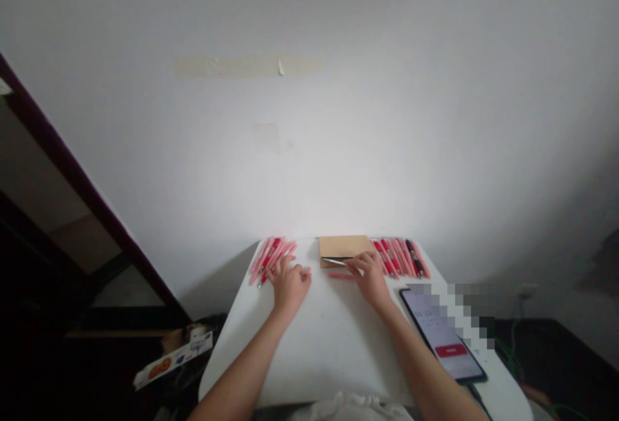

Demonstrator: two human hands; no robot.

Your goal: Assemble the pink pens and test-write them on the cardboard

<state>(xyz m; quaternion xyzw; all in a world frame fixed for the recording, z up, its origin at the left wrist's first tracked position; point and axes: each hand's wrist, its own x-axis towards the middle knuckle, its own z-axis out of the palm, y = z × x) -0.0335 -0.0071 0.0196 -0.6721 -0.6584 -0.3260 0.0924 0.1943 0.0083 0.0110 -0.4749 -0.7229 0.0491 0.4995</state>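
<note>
My left hand point(291, 283) rests at the left pile of pink and red pens point(271, 254), its fingers spread and touching some of them. By its thumb is a small pink bit that I cannot make out. Between the thumb and fingers of my right hand point(371, 278) is a slim silver pen-like thing point(334, 261), its tip pointing left over the front of a brown folded paper or notebook point(344, 244). A dark gap shows along the brown paper's front edge. Just in front of it lies a single pink pen point(340, 275), partly hidden by my right hand.
More pink, red and black pens point(400, 257) lie in a row at the back right of the white table point(319, 350). A phone point(442, 337) with a lit screen lies at the right edge. The table's back edge meets a white wall point(338, 169).
</note>
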